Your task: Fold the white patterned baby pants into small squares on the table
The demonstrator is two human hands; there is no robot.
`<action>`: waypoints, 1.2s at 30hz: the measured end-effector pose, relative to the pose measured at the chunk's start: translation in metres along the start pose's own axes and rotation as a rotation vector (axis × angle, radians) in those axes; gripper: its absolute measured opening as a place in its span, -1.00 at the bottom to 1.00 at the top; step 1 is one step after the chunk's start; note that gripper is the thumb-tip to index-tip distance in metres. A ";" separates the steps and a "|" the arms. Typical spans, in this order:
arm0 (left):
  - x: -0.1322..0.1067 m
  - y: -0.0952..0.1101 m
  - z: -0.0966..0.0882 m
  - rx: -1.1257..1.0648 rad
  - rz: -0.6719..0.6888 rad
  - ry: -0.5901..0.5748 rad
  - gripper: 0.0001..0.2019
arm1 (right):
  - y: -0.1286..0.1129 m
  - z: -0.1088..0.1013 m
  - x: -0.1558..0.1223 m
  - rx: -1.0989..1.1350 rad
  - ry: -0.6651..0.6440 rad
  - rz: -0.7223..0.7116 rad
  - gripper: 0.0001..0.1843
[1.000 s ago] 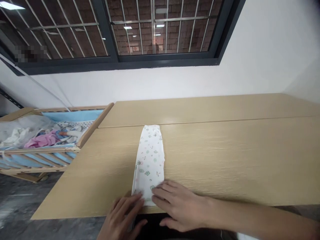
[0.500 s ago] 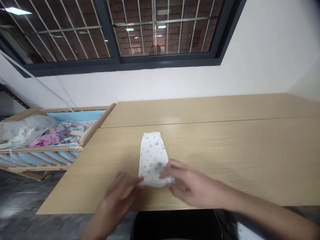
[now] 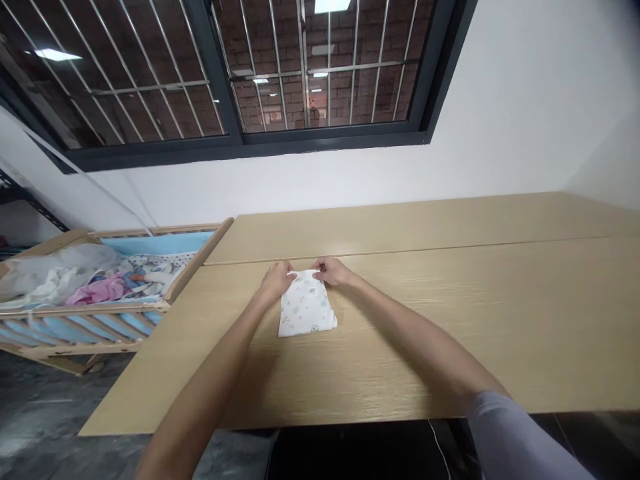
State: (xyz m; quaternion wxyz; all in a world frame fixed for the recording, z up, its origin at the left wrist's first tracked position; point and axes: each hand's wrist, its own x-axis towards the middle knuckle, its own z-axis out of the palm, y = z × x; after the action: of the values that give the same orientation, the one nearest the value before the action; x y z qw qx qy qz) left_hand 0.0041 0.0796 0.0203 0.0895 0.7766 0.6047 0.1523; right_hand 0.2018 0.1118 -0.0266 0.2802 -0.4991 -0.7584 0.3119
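Observation:
A folded white cloth [image 3: 306, 308] with a small printed pattern lies flat on the wooden table [image 3: 425, 320]. It narrows toward its far end. My left hand [image 3: 279, 279] pinches the far left corner between thumb and fingers. At the far right corner, my right hand [image 3: 331, 271] pinches the fabric in the same way. Both forearms reach across the table on either side of the cloth. Whether it is a garment or a plain cloth, I cannot tell.
To the left of the table stands a wooden crib [image 3: 197, 267] with blue lining, holding heaped clothes and a pink cloth [image 3: 100, 291]. A barred window [image 3: 320, 73] is in the wall behind. Below the near table edge is a black surface [image 3: 350, 453].
Both hands have moved from the cloth's near edge to its far corners. The near part has been folded up, so the cloth is shorter. The view has tilted slightly upward.

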 end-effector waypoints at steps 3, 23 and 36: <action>-0.027 0.010 0.003 0.082 0.001 0.054 -0.73 | -0.002 -0.002 -0.004 -0.031 0.021 -0.017 -0.82; -0.189 0.046 0.079 0.402 0.125 0.212 -0.47 | -0.003 0.037 -0.006 -0.423 -0.414 -0.531 -0.34; -0.173 0.010 0.029 0.062 0.209 -0.003 -0.71 | -0.026 -0.003 -0.047 -0.370 -0.249 -0.495 -0.34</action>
State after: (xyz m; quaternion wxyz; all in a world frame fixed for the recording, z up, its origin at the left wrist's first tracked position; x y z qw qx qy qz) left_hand -0.0150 -0.0886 -0.0257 0.0500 0.8382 0.5245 0.1407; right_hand 0.2051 0.0610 -0.0102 0.1572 -0.3001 -0.9288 0.1501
